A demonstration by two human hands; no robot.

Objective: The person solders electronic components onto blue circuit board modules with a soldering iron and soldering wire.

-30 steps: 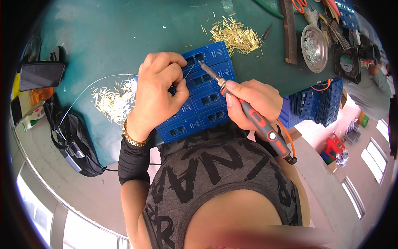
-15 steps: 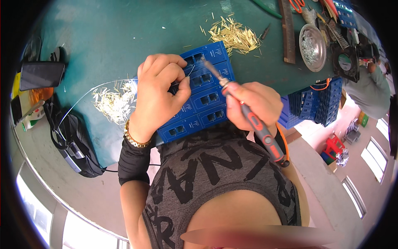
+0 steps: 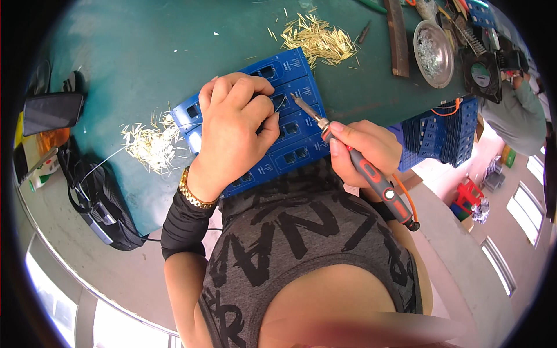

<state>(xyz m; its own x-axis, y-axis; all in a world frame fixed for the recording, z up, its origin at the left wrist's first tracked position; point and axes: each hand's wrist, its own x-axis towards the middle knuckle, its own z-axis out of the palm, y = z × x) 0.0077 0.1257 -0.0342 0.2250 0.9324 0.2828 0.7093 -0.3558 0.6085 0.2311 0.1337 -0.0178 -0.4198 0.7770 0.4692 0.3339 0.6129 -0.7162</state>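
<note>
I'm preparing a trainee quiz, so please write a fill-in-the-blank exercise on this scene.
1. The hand gripping the soldering iron is the person's ____ one.
2. The panel beneath the left hand is coloured ____.
3. The metal dish lies to the ____ of the long bar.

Missing words: right; blue; right.

Gold bracelet, black sleeve, grey black-lettered top

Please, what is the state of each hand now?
Left hand: closed, seemingly holding the thin wire.
Right hand: closed, holding the soldering iron.
</note>
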